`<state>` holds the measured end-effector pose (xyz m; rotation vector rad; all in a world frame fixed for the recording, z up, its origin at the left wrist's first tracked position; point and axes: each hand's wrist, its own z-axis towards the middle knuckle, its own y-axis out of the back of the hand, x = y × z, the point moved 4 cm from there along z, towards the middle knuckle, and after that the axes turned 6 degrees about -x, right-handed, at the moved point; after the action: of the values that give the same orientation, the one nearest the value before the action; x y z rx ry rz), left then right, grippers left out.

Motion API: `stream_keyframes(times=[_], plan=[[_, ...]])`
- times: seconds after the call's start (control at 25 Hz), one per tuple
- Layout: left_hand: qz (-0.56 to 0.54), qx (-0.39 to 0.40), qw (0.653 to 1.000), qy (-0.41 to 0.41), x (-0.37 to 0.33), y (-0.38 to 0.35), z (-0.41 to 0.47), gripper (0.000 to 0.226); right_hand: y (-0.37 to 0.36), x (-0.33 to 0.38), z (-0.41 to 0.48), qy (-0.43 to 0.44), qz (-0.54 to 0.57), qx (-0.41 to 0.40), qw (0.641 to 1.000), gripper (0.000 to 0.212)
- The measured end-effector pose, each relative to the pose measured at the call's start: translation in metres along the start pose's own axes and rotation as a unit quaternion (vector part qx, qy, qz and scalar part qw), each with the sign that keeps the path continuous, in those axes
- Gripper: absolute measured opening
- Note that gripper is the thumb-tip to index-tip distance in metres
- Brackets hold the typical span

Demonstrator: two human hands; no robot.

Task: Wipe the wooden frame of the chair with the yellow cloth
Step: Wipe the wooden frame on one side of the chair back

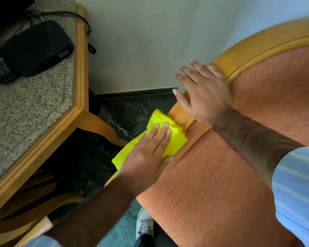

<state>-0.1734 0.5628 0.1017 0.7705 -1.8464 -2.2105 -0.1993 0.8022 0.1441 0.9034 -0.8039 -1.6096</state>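
The chair has orange upholstery and a curved light wooden frame running from upper right down to the centre. A folded yellow cloth lies over the frame's left edge. My left hand presses flat on the cloth, fingers together and the thumb tucked under its lower edge. My right hand rests on the frame just above the cloth, fingers spread over the outer edge. The frame under both hands is hidden.
A wooden-edged table with a speckled stone top stands at the left, close to the chair. On it sit a black box, a remote and cables. A pale wall is behind; dark floor and my shoe below.
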Motion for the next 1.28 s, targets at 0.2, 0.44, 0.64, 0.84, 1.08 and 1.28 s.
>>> stream_keyframes(times=[0.2, 0.44, 0.64, 0.84, 1.08, 1.28], plan=[[0.094, -0.011, 0.994, -0.045, 0.010, 0.014, -0.039, 0.062, 0.002, 0.001, -0.001, -0.010, 0.003, 0.014, 1.000, 0.058], [0.026, -0.045, 0.999, 0.010, -0.006, 0.010, 0.011, 0.057, -0.001, 0.002, 0.000, 0.004, -0.003, -0.001, 1.000, 0.058], [0.046, -0.038, 0.996, -0.061, 0.022, 0.032, -0.062, 0.049, 0.001, 0.001, 0.000, 0.000, -0.005, -0.002, 1.000, 0.061], [0.060, -0.045, 0.996, -0.043, 0.003, 0.021, -0.007, 0.051, -0.003, 0.001, -0.002, -0.002, -0.002, -0.031, 1.000, 0.059], [-0.014, -0.024, 1.000, 0.013, -0.009, 0.003, 0.024, 0.059, -0.004, 0.001, -0.001, 0.006, -0.011, -0.013, 1.000, 0.059], [0.009, -0.022, 0.999, -0.026, 0.019, 0.017, -0.049, 0.055, 0.001, 0.001, 0.000, -0.004, 0.000, 0.003, 1.000, 0.060]])
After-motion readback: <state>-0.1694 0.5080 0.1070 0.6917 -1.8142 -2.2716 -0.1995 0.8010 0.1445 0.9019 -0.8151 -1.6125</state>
